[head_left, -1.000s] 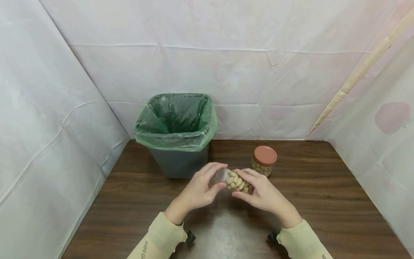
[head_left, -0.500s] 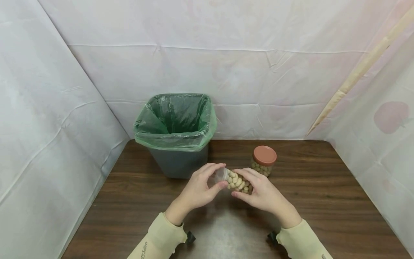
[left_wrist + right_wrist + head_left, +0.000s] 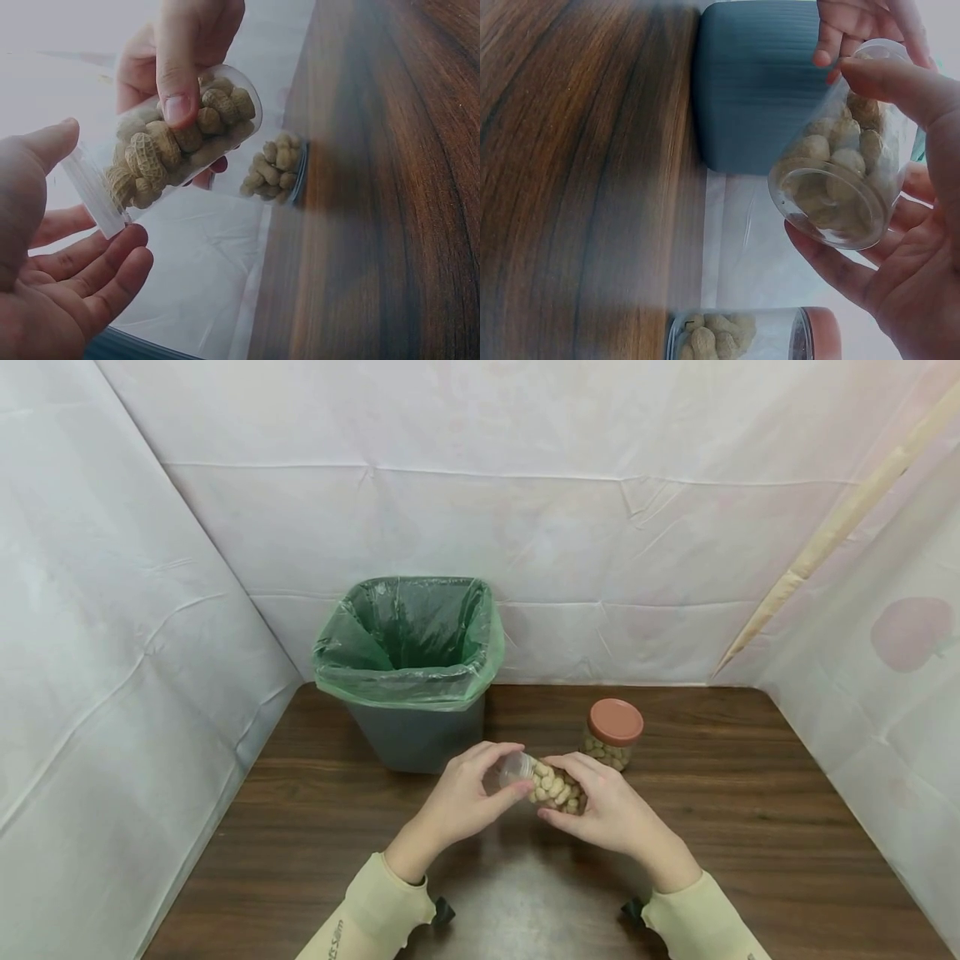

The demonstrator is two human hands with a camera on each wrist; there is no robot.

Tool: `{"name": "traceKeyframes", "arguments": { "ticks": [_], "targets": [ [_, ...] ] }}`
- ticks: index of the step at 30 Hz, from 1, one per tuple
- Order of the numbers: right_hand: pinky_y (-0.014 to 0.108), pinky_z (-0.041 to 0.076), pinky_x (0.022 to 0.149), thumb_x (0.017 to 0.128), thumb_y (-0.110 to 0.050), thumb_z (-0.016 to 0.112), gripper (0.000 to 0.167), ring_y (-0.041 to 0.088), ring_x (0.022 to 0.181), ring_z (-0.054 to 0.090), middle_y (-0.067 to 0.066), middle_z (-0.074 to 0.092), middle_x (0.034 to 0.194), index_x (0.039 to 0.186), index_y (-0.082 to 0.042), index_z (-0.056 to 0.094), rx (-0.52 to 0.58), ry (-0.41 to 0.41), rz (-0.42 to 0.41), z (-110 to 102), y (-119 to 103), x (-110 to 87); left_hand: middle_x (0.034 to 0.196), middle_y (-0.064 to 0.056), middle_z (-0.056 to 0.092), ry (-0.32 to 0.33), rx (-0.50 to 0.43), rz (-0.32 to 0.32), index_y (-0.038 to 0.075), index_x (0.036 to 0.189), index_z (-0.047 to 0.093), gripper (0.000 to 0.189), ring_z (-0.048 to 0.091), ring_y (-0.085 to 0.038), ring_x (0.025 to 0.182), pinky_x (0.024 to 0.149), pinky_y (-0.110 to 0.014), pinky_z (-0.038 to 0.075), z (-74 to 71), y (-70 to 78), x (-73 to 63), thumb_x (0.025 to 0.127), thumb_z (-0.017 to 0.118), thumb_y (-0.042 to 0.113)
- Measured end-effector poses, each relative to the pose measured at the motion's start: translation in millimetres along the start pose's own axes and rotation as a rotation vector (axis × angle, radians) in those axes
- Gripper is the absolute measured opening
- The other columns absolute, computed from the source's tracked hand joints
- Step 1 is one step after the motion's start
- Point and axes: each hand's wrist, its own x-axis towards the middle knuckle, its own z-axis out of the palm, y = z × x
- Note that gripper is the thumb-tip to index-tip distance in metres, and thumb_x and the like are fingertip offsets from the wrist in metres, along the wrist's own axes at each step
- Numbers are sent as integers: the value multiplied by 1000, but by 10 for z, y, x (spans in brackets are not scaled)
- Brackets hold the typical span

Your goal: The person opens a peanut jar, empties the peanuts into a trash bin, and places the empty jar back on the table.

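A clear plastic jar of unshelled peanuts (image 3: 553, 787) is held tilted above the table, its translucent lid (image 3: 96, 193) pointing left. My right hand (image 3: 611, 806) grips the jar's body, thumb on the near side and fingers round the far side; the round base shows in the right wrist view. At the other end, my left hand (image 3: 461, 797) holds the lid's rim between thumb and curved fingers. Part of the lid is hidden behind those fingers in the head view. Just behind my right hand stands another peanut jar (image 3: 607, 752) with an orange-red lid (image 3: 617, 722).
A grey-blue bin (image 3: 420, 735) lined with a green bag (image 3: 408, 689) stands at the back left, close beyond my left hand. The dark wooden table (image 3: 750, 810) meets white cloth walls (image 3: 562, 527) at the back and sides.
My left hand has shifted slightly, its thumb sliding a little to the right along the lid end. The held jar has turned a little; my right hand stays almost in place.
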Motion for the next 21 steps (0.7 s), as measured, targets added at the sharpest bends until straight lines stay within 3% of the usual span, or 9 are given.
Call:
{"name": "traceKeyframes", "arguments": {
  "ticks": [7, 12, 17, 21],
  "targets": [
    [29, 59, 78, 86, -29, 96, 64, 6, 97, 65, -5, 70, 126, 141, -16, 67, 0, -14, 21, -8, -8, -5, 133, -1, 72, -40, -2, -32, 14, 147, 67, 56, 68, -13, 105, 87, -43, 63, -7, -5, 1, 99, 82, 40],
    [30, 59, 80, 88, -30, 95, 63, 6, 100, 66, -6, 69, 128, 143, -17, 66, 8, -25, 23, -13, 3, -17, 151, -2, 64, -100, -30, -24, 19, 159, 57, 65, 66, -16, 125, 97, -44, 61, -50, 0, -9, 102, 78, 41],
    [31, 60, 80, 89, -31, 93, 62, 6, 99, 66, -6, 69, 128, 143, -17, 66, 9, -33, 24, -21, 9, -28, 160, 4, 55, -150, -20, 78, 21, 163, 50, 67, 54, -16, 146, 114, -45, 51, -132, 9, -4, 103, 75, 36],
    [30, 60, 79, 89, -31, 93, 62, 5, 98, 66, -7, 69, 128, 143, -18, 66, 13, -37, 23, -27, 18, -32, 165, 1, 51, -147, 20, 188, 18, 163, 49, 71, 46, -19, 154, 121, -47, 44, -171, 7, 1, 99, 78, 27]
  ]
}}
